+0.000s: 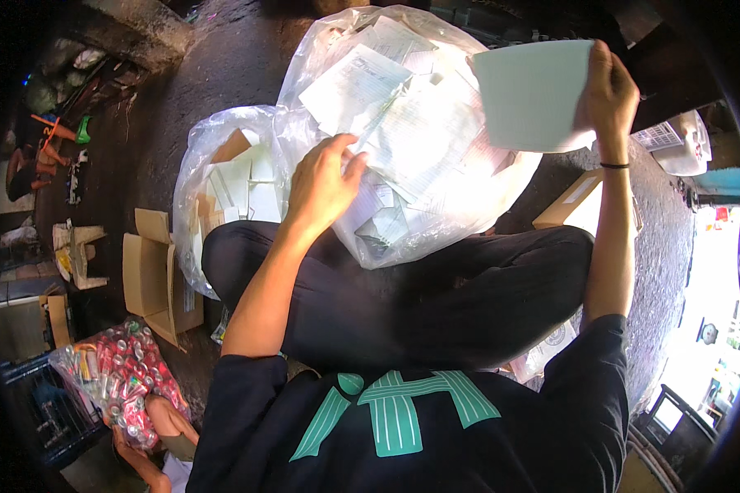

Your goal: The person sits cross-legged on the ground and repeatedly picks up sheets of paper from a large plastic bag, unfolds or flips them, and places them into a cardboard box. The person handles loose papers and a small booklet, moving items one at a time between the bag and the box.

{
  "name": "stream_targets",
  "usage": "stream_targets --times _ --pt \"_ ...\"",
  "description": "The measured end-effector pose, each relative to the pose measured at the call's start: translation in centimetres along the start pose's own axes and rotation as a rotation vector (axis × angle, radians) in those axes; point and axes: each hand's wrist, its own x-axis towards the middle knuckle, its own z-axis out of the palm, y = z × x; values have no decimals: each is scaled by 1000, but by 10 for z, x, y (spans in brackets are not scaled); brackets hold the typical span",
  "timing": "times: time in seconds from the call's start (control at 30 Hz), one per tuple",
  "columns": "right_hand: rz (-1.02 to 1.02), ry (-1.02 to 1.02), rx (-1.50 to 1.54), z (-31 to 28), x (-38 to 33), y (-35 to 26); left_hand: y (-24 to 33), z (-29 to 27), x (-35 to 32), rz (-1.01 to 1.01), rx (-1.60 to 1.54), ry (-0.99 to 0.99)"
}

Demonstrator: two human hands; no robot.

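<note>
A large clear plastic bag [362,242] full of loose papers [423,135] stands in front of my crossed legs. Some sheets are lined or printed, and strong light washes out the middle of the pile. Raised at the bag's right side, my right hand [612,94] grips a blank pale sheet of paper [534,99] by its right edge. My left hand [329,181] hovers at the bag's left rim, thumb and fingers apart and slightly bent, with nothing visible in it. Left of it sits a smaller clear bag [191,177] with white paper and cardboard pieces.
An open cardboard box [152,275] stands on the left, and another box [580,201] lies beyond my right knee. At the lower left, a person's arm and leg [168,423] touch a bag of crushed cans [123,370]. Another person [37,168] sits at the far left.
</note>
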Motion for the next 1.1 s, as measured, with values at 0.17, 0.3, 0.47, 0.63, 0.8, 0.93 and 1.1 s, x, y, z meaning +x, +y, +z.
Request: stream_targets --times 0.17,0.3,0.47,0.63,0.8,0.93,1.1 --pt "210 -427 -63 56 -60 -44 47 35 -4 576 -247 4" --pt "593 -663 90 91 -120 -49 59 69 -18 515 -80 -33" --pt "1080 -805 525 99 -142 -72 26 67 -10 457 -204 -107" --pt "1076 -834 720 117 -159 -76 15 52 -7 508 -339 -110" --pt "991 -854 712 123 -166 -80 15 35 -7 478 -344 -112" --pt "1002 -835 728 118 -159 -94 12 32 -6 507 -365 -130" --pt "1046 -832 830 104 -156 -117 9 28 -3 489 -408 -148"
